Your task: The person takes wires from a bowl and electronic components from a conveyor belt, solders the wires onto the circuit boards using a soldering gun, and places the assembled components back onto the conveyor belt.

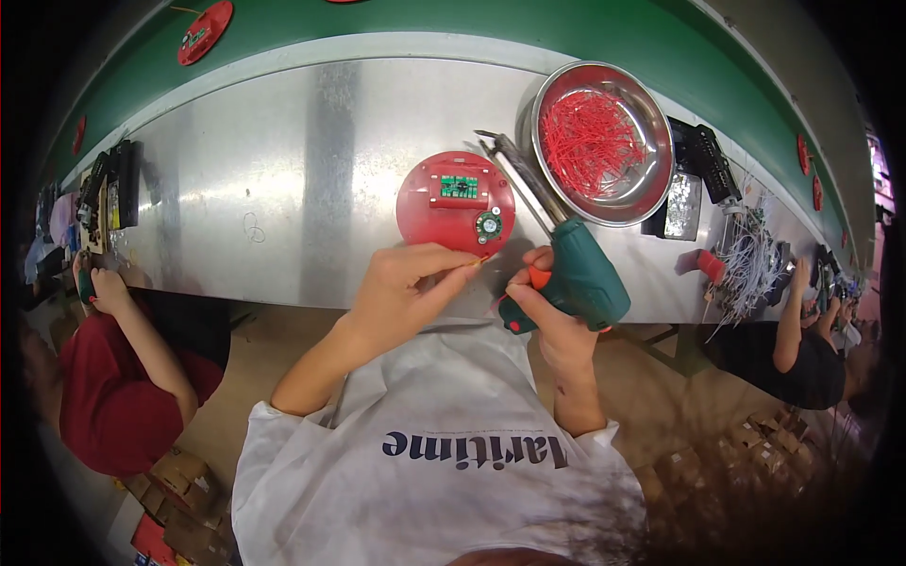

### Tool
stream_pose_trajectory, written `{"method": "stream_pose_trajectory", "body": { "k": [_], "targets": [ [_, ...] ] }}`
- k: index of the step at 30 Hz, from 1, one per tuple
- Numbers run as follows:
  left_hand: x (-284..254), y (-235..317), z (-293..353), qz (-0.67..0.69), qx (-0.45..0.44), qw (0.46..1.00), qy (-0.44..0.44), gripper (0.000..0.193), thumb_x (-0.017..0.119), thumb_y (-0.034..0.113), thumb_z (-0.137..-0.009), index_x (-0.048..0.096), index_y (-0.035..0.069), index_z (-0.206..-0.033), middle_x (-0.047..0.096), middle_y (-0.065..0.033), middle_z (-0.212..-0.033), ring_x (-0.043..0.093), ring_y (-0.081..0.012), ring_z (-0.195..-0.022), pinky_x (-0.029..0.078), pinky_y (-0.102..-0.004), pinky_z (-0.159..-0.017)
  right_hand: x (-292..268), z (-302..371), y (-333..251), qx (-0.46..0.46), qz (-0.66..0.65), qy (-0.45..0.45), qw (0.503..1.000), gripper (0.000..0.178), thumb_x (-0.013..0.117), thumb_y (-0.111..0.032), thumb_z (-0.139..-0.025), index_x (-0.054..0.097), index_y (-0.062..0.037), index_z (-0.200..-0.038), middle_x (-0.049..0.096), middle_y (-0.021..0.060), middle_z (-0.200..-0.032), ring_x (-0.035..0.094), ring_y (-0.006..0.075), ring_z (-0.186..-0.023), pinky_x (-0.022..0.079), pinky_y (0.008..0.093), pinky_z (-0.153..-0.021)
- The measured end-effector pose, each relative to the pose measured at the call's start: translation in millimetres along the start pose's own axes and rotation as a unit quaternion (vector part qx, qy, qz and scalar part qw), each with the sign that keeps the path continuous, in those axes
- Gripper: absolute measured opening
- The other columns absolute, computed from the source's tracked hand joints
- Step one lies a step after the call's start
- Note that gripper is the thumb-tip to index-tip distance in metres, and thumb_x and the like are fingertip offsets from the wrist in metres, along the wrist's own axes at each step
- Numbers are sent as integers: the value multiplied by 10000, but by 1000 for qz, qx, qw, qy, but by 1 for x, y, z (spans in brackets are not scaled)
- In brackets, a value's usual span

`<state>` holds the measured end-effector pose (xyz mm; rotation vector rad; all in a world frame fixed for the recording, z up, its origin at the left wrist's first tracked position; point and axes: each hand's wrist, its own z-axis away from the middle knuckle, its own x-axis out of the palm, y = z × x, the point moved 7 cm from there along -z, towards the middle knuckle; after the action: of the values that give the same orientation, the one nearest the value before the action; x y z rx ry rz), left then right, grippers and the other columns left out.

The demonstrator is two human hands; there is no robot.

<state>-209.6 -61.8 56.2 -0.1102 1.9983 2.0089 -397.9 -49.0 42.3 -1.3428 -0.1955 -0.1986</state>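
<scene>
A red round plastic disc [420,212] lies on the metal bench in front of me. It carries a green circuit board [460,190] and, lower right, a small round green module [488,224]. At the disc's near edge, my left hand [401,292] pinches a thin wire [479,261], its tip yellowish and reddish; its far end is hard to make out. My right hand [562,325] grips the handle of a green soldering gun [590,274] with an orange trigger. The gun's long metal tip points up and left, past the disc's right side.
A steel bowl [662,179] of short red wires [595,141] stands beyond the gun. Black tools [710,160] and bundled white wires [750,255] lie to its right. Red discs [205,33] ride the green belt [415,17] behind. Co-workers sit left [123,406] and right [783,358].
</scene>
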Motion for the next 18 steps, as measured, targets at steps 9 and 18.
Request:
{"method": "stream_pose_trajectory", "body": {
  "k": [9,18],
  "targets": [
    [-4,6,26,-1,-8,999,-40,130,686,52,-860,712,6,-979,671,-103,-774,567,-165,-537,419,-281,-488,43,-7,1,30,85,-95,991,372,695,76,-829,556,-3,-1165,641,71,-955,638,95,-777,455,203,-533],
    [3,2,33,100,-63,993,-14,173,700,29,-827,677,-2,-996,659,-99,-783,578,-168,-535,431,-267,-477,47,-4,8,57,13,-67,996,315,682,68,-834,554,4,-1114,642,72,-934,619,96,-722,442,201,-510]
  ]
}}
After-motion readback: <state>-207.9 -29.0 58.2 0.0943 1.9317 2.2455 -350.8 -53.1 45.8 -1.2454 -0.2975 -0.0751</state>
